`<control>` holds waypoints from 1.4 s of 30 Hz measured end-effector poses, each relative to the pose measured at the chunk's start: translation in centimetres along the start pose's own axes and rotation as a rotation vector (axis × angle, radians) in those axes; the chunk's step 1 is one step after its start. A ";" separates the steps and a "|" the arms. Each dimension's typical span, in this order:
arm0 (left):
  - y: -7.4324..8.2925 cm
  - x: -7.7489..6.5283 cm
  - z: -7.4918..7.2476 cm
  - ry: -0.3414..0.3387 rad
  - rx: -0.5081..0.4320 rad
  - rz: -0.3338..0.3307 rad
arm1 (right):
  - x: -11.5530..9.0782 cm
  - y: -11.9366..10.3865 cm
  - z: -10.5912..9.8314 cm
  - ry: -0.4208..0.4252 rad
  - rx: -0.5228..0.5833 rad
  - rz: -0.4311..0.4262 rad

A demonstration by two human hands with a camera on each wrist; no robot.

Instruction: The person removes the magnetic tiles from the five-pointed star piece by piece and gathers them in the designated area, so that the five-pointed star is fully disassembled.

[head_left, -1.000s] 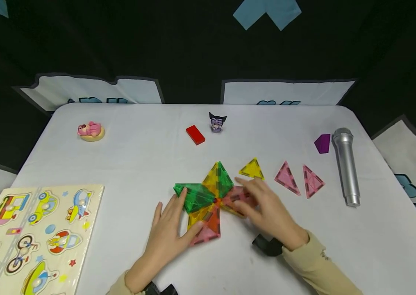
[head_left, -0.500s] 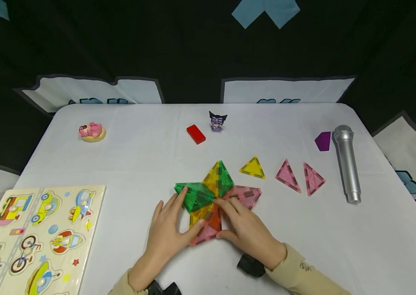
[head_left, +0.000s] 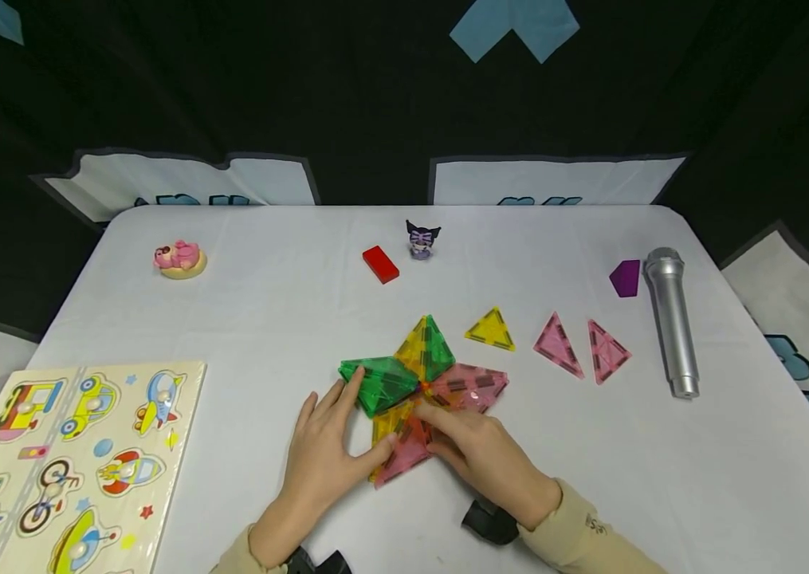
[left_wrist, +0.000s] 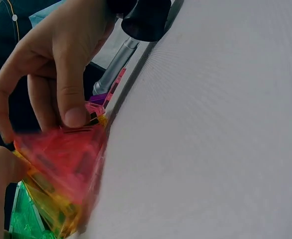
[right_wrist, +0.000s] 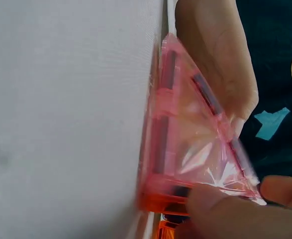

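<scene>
Translucent triangular magnetic tiles form a star-like shape with raised points on the table in the head view: a green pair (head_left: 378, 387), a yellow-and-green pair (head_left: 426, 348), a pink point (head_left: 476, 384) and, nearest the person, a yellow tile joined to a pink triangular magnetic tile (head_left: 406, 458). My right hand (head_left: 486, 458) pinches this pink tile between thumb and fingers; its face fills much of the right wrist view. My left hand (head_left: 325, 454) lies spread at the star's left side, index fingertip on the green pair, thumb at the near point.
Loose yellow (head_left: 492, 329) and pink tiles (head_left: 558, 345) lie to the right, near a silver microphone (head_left: 673, 323) and a purple piece (head_left: 625, 279). Farther back are a red block (head_left: 380, 264), a figurine (head_left: 422, 240) and a pink toy (head_left: 179, 259). A puzzle board (head_left: 192, 383) sits left.
My right hand has moved left from the pink point to the near point and taken hold of it. That near point has swung slightly right and toward the person. The left hand stays.
</scene>
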State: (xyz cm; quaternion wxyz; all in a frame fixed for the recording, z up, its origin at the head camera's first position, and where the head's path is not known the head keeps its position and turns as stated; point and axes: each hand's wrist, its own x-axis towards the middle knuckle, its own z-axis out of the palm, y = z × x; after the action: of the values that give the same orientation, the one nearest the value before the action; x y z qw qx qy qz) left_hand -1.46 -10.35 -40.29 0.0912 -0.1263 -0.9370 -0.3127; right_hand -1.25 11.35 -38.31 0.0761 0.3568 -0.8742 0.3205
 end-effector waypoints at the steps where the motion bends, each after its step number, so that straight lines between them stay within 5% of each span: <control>1: 0.0 0.0 0.0 -0.002 0.000 0.000 | -0.1 0.0 0.0 0.002 0.008 -0.001; 11: 0.0 0.3 0.0 -0.009 0.019 -0.014 | -0.3 0.0 -0.2 -0.054 0.067 0.094; 20: 0.5 0.3 0.8 -0.026 -0.003 -0.005 | -0.9 0.5 -0.8 0.049 -0.001 0.031; 27: 0.4 0.3 0.5 -0.027 0.008 -0.022 | -1.8 0.4 -1.6 0.006 0.239 -0.018; 31: 0.2 0.1 0.4 -0.038 0.016 -0.037 | -3.2 0.9 -3.3 0.062 0.414 0.114; 34: 0.1 0.0 0.3 -0.053 0.016 -0.036 | -5.1 2.2 -5.9 0.212 0.435 0.282; 38: -0.1 0.0 0.2 -0.048 0.000 -0.031 | -8.4 4.7 -9.6 0.354 0.221 0.552; 42: -0.3 0.2 0.2 0.009 -0.078 -0.019 | -11.0 6.6 -12.1 0.243 0.006 0.766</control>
State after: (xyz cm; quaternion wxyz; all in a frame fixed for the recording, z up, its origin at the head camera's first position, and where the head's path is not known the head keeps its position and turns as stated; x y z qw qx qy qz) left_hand -1.75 -10.44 -40.53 0.0875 -0.1193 -0.9249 -0.3502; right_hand 1.19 28.70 -36.15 0.0527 -0.0350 -0.9276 0.3681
